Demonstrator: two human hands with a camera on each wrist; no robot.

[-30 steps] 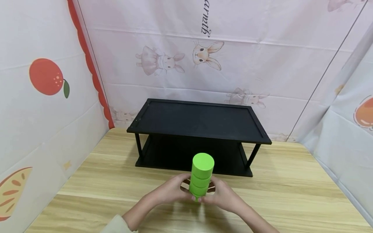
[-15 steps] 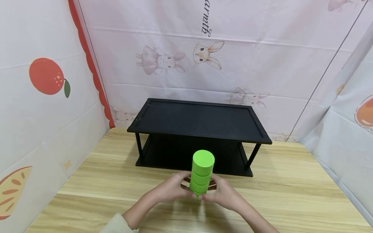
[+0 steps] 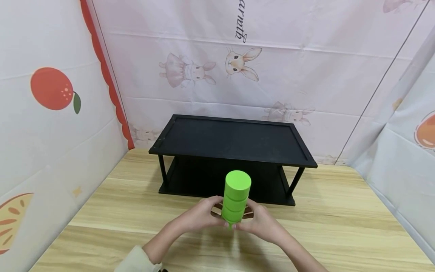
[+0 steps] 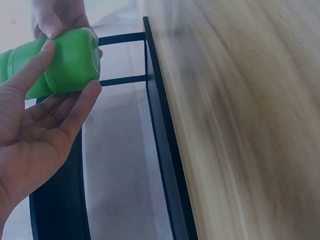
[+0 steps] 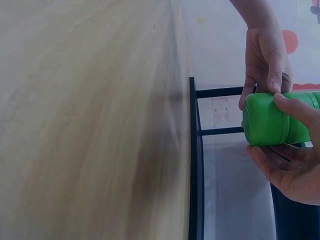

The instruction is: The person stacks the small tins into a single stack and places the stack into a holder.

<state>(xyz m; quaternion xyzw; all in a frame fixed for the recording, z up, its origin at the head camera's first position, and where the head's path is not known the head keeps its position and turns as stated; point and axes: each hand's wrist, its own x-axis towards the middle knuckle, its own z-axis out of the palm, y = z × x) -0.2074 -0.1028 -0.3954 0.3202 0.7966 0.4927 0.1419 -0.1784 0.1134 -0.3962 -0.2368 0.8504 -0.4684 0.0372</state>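
A green bottle (image 3: pixel 236 194), cylindrical with grooves around its body and a flat top, stands nearly upright between both hands in front of the black shelf (image 3: pixel 234 141). My left hand (image 3: pixel 202 214) grips its lower left side, thumb at the front and fingers around the back. From the right, my right hand (image 3: pixel 261 223) holds it the same way, the two thumb tips close together. In the left wrist view the bottle's base (image 4: pixel 95 55) shows above the wooden table (image 4: pixel 250 125). The fingers (image 5: pixel 270 167) of the right hand spread along the bottle's far side.
The two-tier shelf has a rimmed top board, thin posts (image 3: pixel 295 181) and a lower board (image 3: pixel 204 177) on the wooden table. Printed cloth (image 3: pixel 289 71) hangs behind it, with more cloth (image 3: pixel 37 143) along the left and right sides.
The bottle and both hands have moved slightly upward in the head view, toward the shelf. Both hands keep the same hold; the shelf has not moved.
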